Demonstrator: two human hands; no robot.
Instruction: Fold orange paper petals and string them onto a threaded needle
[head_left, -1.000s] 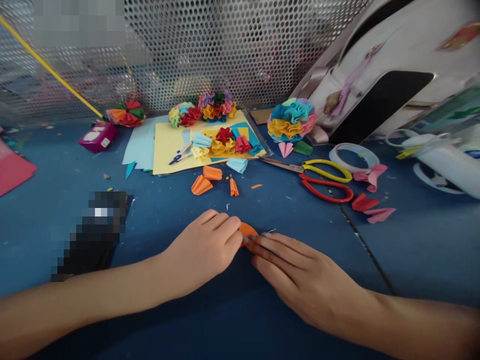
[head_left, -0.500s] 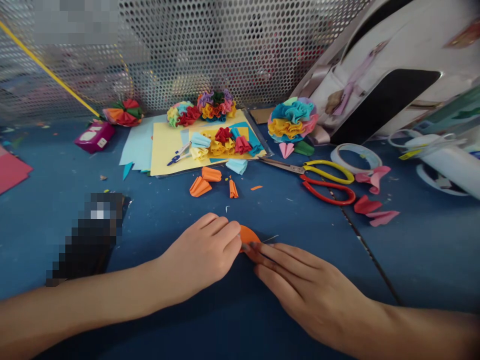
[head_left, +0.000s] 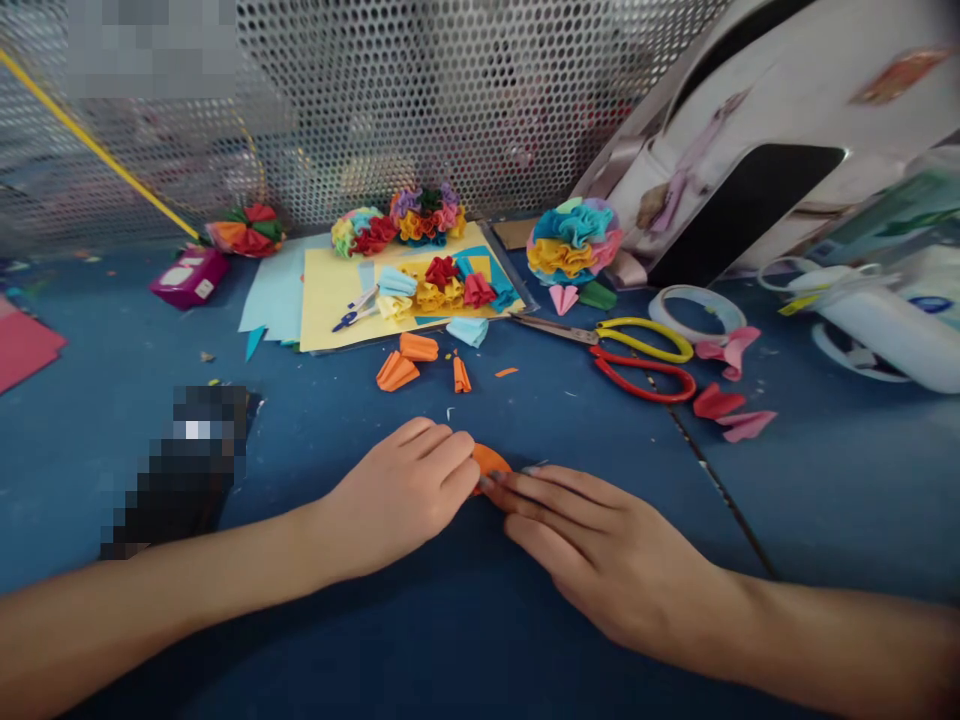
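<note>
On a blue counter [head_left: 322, 390], the left hand [head_left: 401, 490] grips a piece of orange paper [head_left: 492, 459] by one side and the right hand [head_left: 619, 560] touches its other with extended fingers [head_left: 570, 488]. Beyond lie pleated orange scraps [head_left: 397, 371], scissors [head_left: 589, 337], tape [head_left: 697, 292] and ruffled paper balls [head_left: 574, 242].

Bare table [head_left: 694, 510] beside the right hand [head_left: 611, 550] leaves passing room, but pink pieces [head_left: 718, 402] and tape roll [head_left: 659, 308] obstruct beyond.

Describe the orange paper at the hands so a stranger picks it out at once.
On the blue table, look near the middle, where the left hand and the right hand nearly meet. The orange paper shows between them. Unlike the pleated orange pieces lying loose farther back, it shows a smooth, rounded edge and both hands touch it.
</note>
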